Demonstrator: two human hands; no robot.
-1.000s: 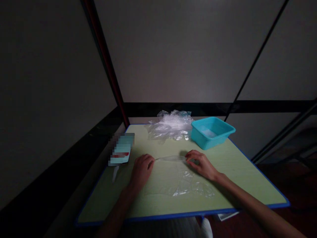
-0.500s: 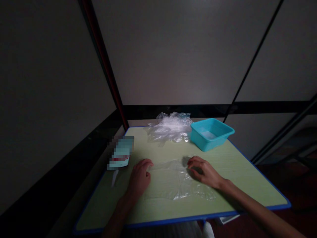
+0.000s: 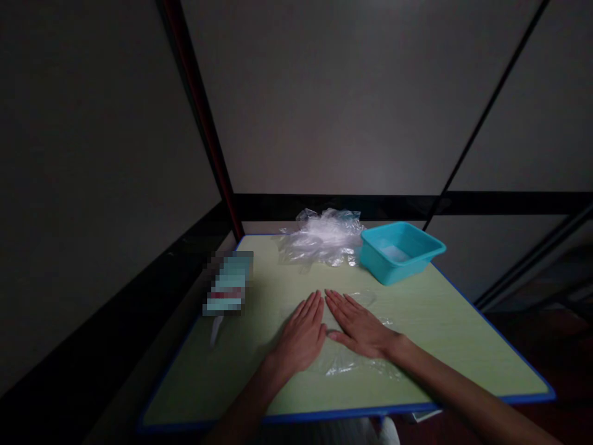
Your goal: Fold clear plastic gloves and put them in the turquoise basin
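Note:
A clear plastic bag (image 3: 345, 364) lies spread on the pale green table (image 3: 445, 327), close to its front edge. My left hand (image 3: 303, 334) rests flat on the bag's left part, fingers stretched forward. Beside it my right hand (image 3: 359, 324) also lies flat on the bag, thumb apart from the fingers. The fingertips of both hands nearly meet at the middle. Much of the bag is hidden under the palms, and neither hand grips anything.
A heap of crumpled clear plastic bags (image 3: 322, 238) lies at the table's back. Right of it stands a turquoise basin (image 3: 401, 253) with something whitish inside. At the left edge is a blurred-out green and red item (image 3: 227, 287), with a narrow whitish strip (image 3: 215, 330) near it.
Both hands have moved inward from the bag's sides, almost together at its middle. Their curled fingers have straightened and now lie flat on the plastic. The view has shifted slightly.

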